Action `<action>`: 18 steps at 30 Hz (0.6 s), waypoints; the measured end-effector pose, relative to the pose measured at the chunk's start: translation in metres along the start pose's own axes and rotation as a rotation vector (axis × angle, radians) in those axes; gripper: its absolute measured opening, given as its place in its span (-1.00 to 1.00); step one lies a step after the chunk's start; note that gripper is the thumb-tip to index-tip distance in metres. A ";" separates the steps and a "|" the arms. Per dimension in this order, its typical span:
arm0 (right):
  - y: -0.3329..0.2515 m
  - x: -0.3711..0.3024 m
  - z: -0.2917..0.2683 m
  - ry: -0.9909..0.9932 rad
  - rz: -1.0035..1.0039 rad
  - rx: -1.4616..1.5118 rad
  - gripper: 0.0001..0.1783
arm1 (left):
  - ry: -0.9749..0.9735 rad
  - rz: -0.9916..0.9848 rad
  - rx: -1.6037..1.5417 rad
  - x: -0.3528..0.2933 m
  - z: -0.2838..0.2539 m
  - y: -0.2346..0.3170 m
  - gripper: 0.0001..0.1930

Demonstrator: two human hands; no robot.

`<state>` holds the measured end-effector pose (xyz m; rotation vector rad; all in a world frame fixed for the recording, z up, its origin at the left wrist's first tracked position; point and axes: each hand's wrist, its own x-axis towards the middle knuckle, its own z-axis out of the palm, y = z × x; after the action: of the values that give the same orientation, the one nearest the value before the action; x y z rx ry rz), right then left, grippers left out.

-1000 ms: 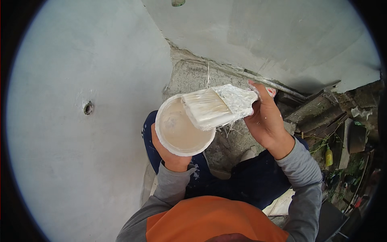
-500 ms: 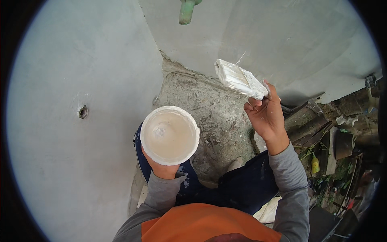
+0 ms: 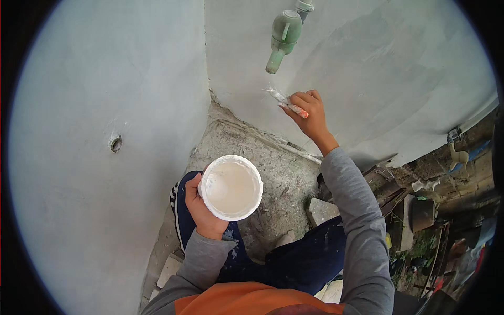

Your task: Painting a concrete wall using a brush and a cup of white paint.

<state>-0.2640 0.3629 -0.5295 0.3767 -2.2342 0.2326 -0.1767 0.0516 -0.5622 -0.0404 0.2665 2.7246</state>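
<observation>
My left hand point(image 3: 206, 214) grips a round white tub point(image 3: 258, 198) by its left and near side, above my bent leg. Pale, milky paint point(image 3: 229, 188) lies inside it. Farther out on the right, my right hand point(image 3: 308, 111) is closed round the handle of a paintbrush point(image 3: 298, 109), which shows orange through white smears. The white-coated bristles point left, close to the far grey wall point(image 3: 362, 79); whether they touch it I cannot tell. Just above the brush, a green tap point(image 3: 283, 39) sticks out of that wall.
A second grey wall point(image 3: 105, 210) on the left has a small pipe hole point(image 3: 116, 143) and meets the far wall in a corner. Rough concrete floor point(image 3: 283, 184) lies between. To the right are a stone block point(image 3: 321, 211), boards, a dark pot point(image 3: 422, 215) and clutter.
My right hand has swung forward and left, bringing the brush to the far wall beneath the tap. The tub has shifted slightly right and nearer. The view has tilted up, showing more tap.
</observation>
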 end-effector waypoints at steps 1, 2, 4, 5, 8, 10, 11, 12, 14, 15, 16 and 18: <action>0.000 0.006 0.007 -0.064 -0.080 -0.014 -0.85 | -0.024 0.008 -0.007 0.000 0.000 0.002 -0.59; 0.003 0.012 0.010 -0.131 -0.157 -0.033 -0.86 | 0.039 -0.003 -0.020 0.000 -0.002 0.002 -0.58; 0.013 0.023 0.002 -0.176 -0.251 -0.138 -0.88 | 0.154 -0.021 -0.028 -0.001 -0.003 0.003 -0.56; 0.016 0.029 -0.003 -0.233 -0.328 -0.227 -0.89 | 0.145 -0.020 -0.038 -0.001 -0.003 0.004 -0.56; 0.015 0.059 -0.037 -0.023 -0.417 -0.352 -0.83 | 0.010 0.033 0.025 -0.006 -0.006 0.011 -0.60; 0.007 0.069 -0.058 0.051 -0.382 -0.379 -0.82 | 0.004 0.020 -0.026 -0.005 -0.007 0.015 -0.61; 0.003 0.071 -0.061 0.142 -0.343 -0.407 -0.81 | -0.013 0.012 -0.064 -0.004 -0.007 0.017 -0.61; -0.002 0.064 -0.058 0.131 -0.346 -0.400 -0.81 | -0.030 0.008 -0.069 -0.004 -0.008 0.019 -0.61; -0.009 0.037 -0.047 0.154 -0.266 -0.361 -0.82 | 0.064 -0.015 -0.103 0.000 0.000 0.018 -0.65; -0.008 0.020 -0.036 0.089 -0.254 -0.313 -0.82 | 0.158 -0.044 -0.128 0.002 0.001 0.016 -0.68; -0.008 0.004 -0.024 0.028 -0.242 -0.265 -0.82 | 0.149 -0.044 -0.137 0.004 0.001 0.013 -0.68; -0.011 -0.020 0.007 -0.125 -0.249 -0.162 -0.83 | 0.164 -0.044 -0.099 0.004 -0.002 0.012 -0.73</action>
<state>-0.2532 0.3543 -0.5494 0.5881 -2.2818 -0.1058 -0.1852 0.0423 -0.5622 -0.2953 0.1747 2.6915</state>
